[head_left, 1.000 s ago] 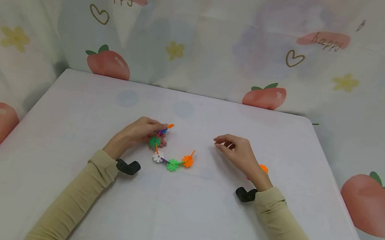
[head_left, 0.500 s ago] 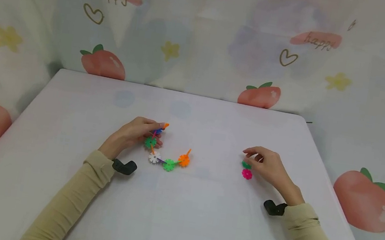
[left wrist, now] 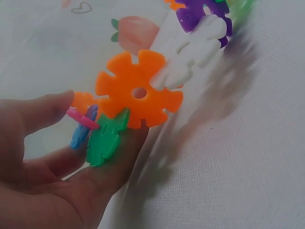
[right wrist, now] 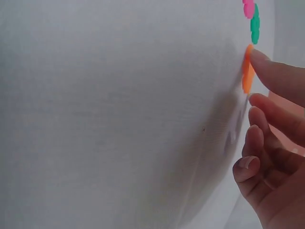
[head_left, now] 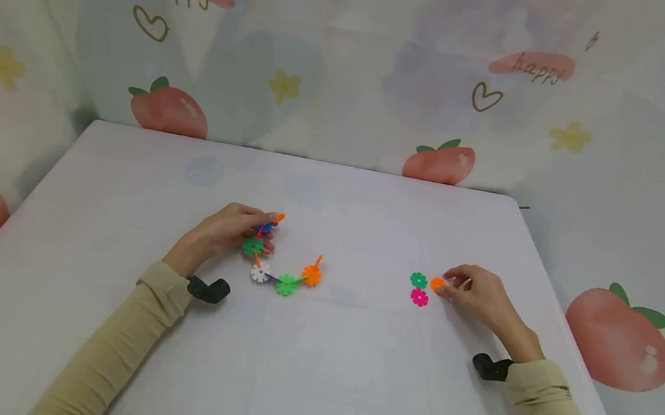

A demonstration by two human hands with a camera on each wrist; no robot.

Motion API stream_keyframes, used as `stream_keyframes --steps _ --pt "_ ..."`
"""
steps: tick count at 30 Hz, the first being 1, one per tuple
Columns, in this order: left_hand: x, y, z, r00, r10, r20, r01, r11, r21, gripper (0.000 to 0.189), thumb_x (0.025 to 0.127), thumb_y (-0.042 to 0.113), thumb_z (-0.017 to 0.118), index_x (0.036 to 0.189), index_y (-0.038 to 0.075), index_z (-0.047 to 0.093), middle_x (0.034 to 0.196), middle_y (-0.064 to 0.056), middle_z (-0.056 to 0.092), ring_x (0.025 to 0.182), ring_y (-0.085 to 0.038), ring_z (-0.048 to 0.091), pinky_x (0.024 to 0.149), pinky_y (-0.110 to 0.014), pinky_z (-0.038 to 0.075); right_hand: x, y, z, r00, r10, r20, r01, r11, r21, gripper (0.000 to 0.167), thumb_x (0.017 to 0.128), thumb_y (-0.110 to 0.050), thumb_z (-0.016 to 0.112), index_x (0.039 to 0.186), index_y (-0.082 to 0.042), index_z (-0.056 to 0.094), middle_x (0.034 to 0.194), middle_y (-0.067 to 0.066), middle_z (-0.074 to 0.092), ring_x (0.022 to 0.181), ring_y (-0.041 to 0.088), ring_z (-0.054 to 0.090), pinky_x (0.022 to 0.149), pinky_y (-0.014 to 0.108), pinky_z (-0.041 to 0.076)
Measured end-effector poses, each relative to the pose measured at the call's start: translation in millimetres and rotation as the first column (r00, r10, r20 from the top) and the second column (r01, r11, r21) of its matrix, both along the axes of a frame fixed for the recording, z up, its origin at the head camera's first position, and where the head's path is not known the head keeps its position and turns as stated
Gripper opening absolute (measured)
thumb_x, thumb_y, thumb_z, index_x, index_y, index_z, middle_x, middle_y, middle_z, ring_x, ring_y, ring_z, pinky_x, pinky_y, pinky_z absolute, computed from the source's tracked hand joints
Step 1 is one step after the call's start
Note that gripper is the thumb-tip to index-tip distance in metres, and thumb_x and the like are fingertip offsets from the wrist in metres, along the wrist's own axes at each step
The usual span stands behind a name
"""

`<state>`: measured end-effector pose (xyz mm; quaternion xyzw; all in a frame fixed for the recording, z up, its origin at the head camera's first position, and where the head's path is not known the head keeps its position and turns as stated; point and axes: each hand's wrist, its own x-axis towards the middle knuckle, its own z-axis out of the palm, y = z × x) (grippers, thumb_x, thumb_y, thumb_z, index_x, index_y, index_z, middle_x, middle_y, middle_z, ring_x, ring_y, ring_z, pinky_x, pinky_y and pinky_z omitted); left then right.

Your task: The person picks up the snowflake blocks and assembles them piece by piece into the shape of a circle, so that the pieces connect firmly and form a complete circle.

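In the head view my left hand [head_left: 234, 228] grips one end of a chain of interlocked plastic snowflake discs. The left wrist view shows the thumb at a small orange end disc [left wrist: 83, 101], beside pink and blue ones, with a green disc [left wrist: 102, 143] over the fingers. From there the chain curves through a white disc [head_left: 260, 272] and a light green disc [head_left: 286, 285] to an orange disc [head_left: 311, 275]. My right hand [head_left: 476, 295] pinches a loose orange snowflake disc [right wrist: 248, 71] between thumb and index finger, low over the table.
A loose green disc [head_left: 418, 280] and a pink disc [head_left: 419, 298] lie just left of the right hand. The white table [head_left: 309, 374] ends at a printed fabric backdrop [head_left: 350, 82] behind. Black wrist cameras sit near both sleeve cuffs.
My right hand has moved rightward from mid-table to the loose discs and now takes hold of the orange one. The left hand keeps its grip on the chain; the head view has shifted slightly.
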<state>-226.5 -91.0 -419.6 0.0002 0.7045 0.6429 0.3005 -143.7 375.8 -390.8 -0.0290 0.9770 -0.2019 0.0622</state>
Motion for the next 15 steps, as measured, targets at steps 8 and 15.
stream_keyframes --steps 8,15 --pt "0.4 -2.0 0.9 1.000 0.000 -0.007 0.000 1.000 -0.005 0.050 0.105 0.035 0.060 0.133 -0.006 0.060 0.091 -0.010 0.077 0.081 -0.019 0.077 0.086 -0.029 0.061 -2.1 -6.5 -1.4 1.000 0.003 -0.004 -0.003 0.999 -0.037 0.029 0.088 -0.015 0.080 0.105 0.002 0.063 0.098 0.015 0.068 0.088 0.027 0.060 0.074 0.032 0.053" --pt "-1.1 -2.1 -0.1 1.000 0.001 -0.001 -0.001 1.000 0.015 0.052 0.105 0.036 0.061 0.134 -0.006 0.059 0.096 -0.014 0.076 0.079 -0.019 0.077 0.085 -0.030 0.062 -7.6 -16.3 -4.7 0.996 0.021 -0.089 -0.029 0.995 -0.098 0.024 0.090 -0.009 0.077 0.109 0.000 0.065 0.095 0.015 0.073 0.088 0.028 0.069 0.075 0.022 0.055"
